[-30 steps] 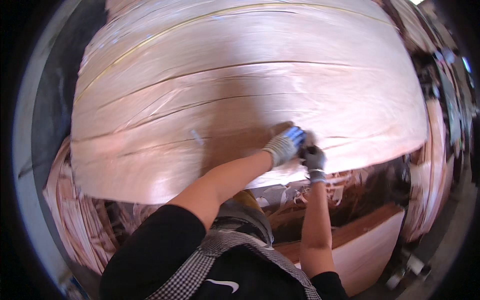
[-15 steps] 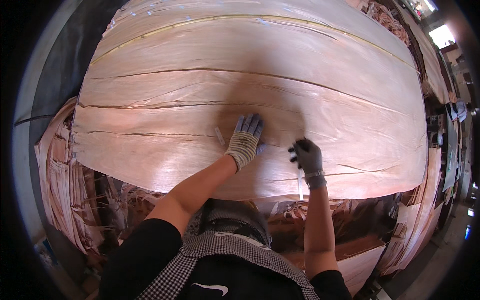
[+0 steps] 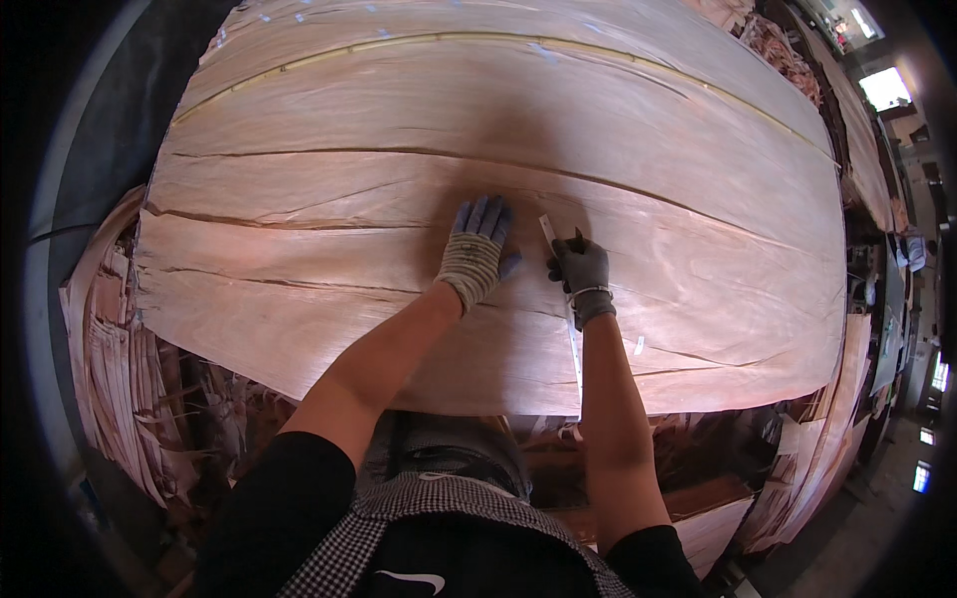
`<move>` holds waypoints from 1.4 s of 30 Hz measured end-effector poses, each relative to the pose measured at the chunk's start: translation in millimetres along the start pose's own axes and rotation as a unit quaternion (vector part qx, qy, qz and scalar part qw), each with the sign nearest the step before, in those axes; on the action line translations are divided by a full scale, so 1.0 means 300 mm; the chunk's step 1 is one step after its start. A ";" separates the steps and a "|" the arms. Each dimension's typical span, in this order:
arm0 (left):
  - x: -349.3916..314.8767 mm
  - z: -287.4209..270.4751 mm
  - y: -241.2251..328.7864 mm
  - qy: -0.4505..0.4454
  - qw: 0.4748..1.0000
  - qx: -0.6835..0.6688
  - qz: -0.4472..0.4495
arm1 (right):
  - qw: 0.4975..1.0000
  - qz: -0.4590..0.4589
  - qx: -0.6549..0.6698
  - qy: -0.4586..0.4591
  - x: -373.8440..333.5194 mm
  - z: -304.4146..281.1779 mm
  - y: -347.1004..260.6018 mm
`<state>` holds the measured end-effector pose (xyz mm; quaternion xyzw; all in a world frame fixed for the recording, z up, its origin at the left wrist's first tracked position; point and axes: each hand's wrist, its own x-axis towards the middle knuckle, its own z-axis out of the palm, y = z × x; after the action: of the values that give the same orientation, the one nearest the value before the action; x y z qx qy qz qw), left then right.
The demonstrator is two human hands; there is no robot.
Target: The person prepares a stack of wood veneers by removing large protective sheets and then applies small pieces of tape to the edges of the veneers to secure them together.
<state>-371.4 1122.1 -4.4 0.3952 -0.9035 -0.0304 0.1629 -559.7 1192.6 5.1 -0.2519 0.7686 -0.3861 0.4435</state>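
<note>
A large pale pinkish wood veneer sheet (image 3: 698,299), with several long splits across it, spreads before me. My left hand (image 3: 477,249), in a striped glove with blue-grey fingers, lies flat on the sheet, fingers stretched forward. To its right, my right hand (image 3: 581,274), in a dark grey glove, is closed on a narrow white strip of tape (image 3: 547,229), whose end sticks out beyond the fingers. More white strip (image 3: 575,364) trails below that wrist toward the near edge. A band (image 3: 590,291) circles the right wrist. Beside the right forearm, a small white tape piece (image 3: 639,345) lies on the veneer.
A thin yellowish strip (image 3: 439,37) curves across the far part of the sheet, near several small bluish tape bits (image 3: 371,9). Torn veneer scraps (image 3: 150,399) pile up at the left and below the near edge. More veneer (image 3: 817,448) stands at the right.
My right hand has moved forward and left, nearer the left hand, with the strip now showing beyond its fingers. The left hand has shifted slightly forward and left, still flat.
</note>
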 end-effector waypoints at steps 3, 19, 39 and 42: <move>0.033 -0.027 0.030 -0.101 0.994 -0.032 -0.003 | 0.996 0.001 -0.081 0.023 0.030 0.024 0.011; 0.043 -0.096 -0.062 -0.220 0.962 -0.149 0.063 | 0.995 -0.067 -0.055 -0.057 -0.100 -0.039 -0.010; -0.410 -0.238 -0.634 -0.004 0.993 -0.055 -0.105 | 0.990 -0.010 -0.029 -0.138 -0.131 0.826 -0.242; -0.406 -0.230 -0.638 0.005 0.993 -0.051 -0.105 | 0.990 0.012 -0.030 -0.141 -0.124 0.846 -0.227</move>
<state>-137.4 1084.0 -7.4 0.4794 -0.8534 -0.0913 0.1833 -316.6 1086.5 0.6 -0.3073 0.7128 -0.3181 0.5443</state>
